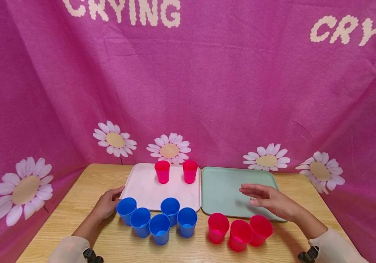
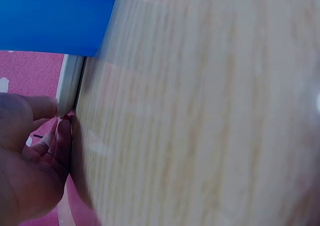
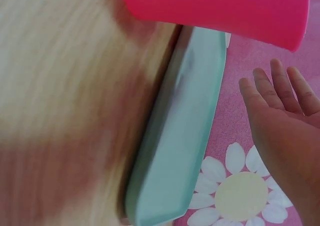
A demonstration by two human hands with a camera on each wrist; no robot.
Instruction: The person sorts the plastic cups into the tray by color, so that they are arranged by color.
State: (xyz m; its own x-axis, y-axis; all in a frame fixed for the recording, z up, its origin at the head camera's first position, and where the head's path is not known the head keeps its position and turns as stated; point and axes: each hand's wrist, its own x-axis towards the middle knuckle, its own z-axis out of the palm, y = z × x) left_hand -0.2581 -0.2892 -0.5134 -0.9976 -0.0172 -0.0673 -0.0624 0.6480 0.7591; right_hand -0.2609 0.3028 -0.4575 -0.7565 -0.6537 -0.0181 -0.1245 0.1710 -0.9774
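My left hand (image 1: 107, 201) is at the left edge of the pale pink tray (image 1: 142, 186). In the left wrist view, the thumb and fingers of that hand (image 2: 35, 161) pinch the tray's rim (image 2: 70, 83). Two red cups (image 1: 162, 172) stand upright towards the back of this tray. Over the right part of the green tray (image 1: 221, 190) hovers my right hand (image 1: 270, 200), fingers extended and holding nothing. The right wrist view shows its palm (image 3: 282, 121) beside a red cup (image 3: 220, 8) and the green tray.
Several blue cups (image 1: 160, 233) stand upright on the wooden table (image 1: 125, 252), in front of the pink tray. Three red cups (image 1: 217, 233) are grouped in front of the green tray. A magenta cloth with daisies (image 1: 207, 91) hangs behind and around the table.
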